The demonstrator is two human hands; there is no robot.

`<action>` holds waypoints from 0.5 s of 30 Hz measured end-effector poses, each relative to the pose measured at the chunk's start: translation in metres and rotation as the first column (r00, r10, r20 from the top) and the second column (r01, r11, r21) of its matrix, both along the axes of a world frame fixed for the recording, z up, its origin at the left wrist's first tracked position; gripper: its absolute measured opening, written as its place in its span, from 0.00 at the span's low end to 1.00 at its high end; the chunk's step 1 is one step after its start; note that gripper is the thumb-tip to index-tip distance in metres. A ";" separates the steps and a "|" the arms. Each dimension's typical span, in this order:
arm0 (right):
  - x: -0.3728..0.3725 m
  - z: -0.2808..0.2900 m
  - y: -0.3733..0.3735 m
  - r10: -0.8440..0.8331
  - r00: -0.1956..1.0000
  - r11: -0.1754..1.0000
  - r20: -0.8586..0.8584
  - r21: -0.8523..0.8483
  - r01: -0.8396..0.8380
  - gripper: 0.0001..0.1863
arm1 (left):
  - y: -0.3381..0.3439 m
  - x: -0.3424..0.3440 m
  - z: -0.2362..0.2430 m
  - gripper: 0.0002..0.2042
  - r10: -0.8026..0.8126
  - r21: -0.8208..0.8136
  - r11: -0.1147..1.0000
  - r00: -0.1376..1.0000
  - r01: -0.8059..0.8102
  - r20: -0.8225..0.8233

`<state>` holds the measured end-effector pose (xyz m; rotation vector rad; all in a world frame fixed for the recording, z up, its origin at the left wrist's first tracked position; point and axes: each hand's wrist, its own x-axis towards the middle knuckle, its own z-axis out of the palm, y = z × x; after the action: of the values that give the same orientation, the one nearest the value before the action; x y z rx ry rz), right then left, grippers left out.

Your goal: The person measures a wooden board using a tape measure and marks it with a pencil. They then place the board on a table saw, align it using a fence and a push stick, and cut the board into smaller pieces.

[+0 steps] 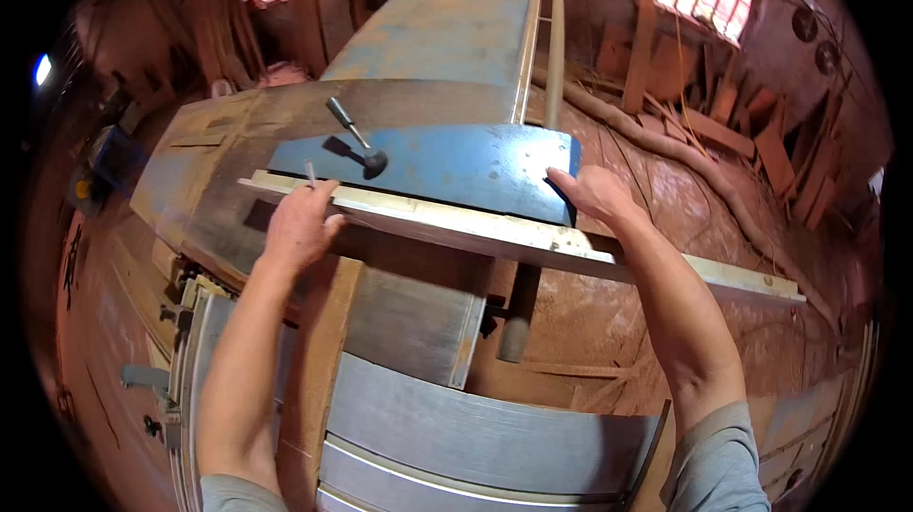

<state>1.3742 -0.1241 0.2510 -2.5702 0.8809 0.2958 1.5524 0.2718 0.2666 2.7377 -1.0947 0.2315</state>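
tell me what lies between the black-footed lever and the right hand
In the head view, that stretch is bare: only the scuffed face of the blue plate runs between the lever and the right hand.

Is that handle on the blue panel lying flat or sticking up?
Sticking up, slanted: the handle rises from its dark base, its shadow falling separately on the blue panel.

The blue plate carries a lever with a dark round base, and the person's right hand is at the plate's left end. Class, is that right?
Not quite: the right hand is at the right end of the blue plate, as the head view shows. The lever with a dark round base is indeed on it.
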 end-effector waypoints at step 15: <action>-0.015 -0.055 -0.017 -0.181 0.938 0.963 0.297 0.248 0.107 0.49 | -0.012 0.019 0.068 0.15 -0.327 0.134 0.944 0.914 0.303 0.239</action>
<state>1.3594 -0.1413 0.1962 -2.2424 0.8542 -0.0591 1.5713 0.2601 0.3349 2.6063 -1.6357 0.5107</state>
